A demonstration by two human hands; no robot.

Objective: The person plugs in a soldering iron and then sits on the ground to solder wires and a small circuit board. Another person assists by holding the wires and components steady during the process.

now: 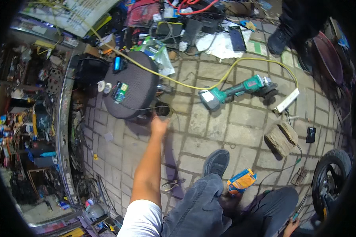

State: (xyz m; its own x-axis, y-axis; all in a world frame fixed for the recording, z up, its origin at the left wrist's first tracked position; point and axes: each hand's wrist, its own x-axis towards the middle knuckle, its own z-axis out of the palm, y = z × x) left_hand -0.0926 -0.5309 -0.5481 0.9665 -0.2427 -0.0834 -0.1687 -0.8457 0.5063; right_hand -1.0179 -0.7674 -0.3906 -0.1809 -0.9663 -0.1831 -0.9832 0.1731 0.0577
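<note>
My left hand [160,122] reaches out beside the round dark stool [140,85], its fingers closed around a small dark thing I cannot make out. A thin dark cable [146,108] runs from there up onto the seat. On the seat lie a small green circuit board [121,94], a blue cylindrical cell [117,63] and two pale round pieces [101,86]. At the lower right edge, my right hand [291,228] is partly in view, fingers bent, with a small teal thing [295,216] at them. What it grips is too small to name.
A green angle grinder [237,91] lies on the paving, near a white power strip [286,100] on a yellow cord. Stone blocks [280,140], an orange-and-blue packet [242,181], pliers [173,184] and a wheel [331,179] surround my legs. Another person's shoe [278,41] stands far right.
</note>
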